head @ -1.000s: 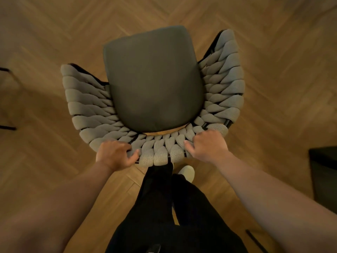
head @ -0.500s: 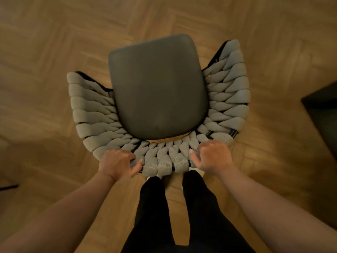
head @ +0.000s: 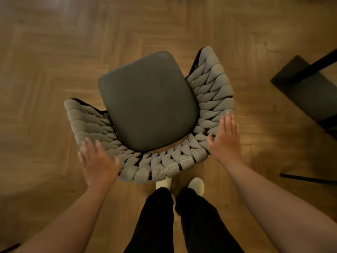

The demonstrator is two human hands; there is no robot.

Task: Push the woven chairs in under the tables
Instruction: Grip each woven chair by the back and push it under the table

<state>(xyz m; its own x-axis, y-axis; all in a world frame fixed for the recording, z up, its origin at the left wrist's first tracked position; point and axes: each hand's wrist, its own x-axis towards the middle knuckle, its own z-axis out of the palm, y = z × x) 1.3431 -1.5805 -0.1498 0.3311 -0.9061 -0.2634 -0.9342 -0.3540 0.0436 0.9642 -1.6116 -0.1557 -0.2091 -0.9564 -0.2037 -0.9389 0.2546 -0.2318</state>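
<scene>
chair: the woven chair [head: 148,106] is sitting mid-scene on the wood floor [head: 54,70], angled a bit to the right, dark seat facing up
left hand: the left hand [head: 99,162] is hovering at the near-left corner of the woven back, fingers straight and spread, gripping nothing. It's blurry, so can't tell if it's touching
right hand: the right hand [head: 226,138] is lying flat along the back's right side, fingers straight, holding nothing
far right: some dark furniture [head: 308,94] is sitting well apart from the chair
</scene>
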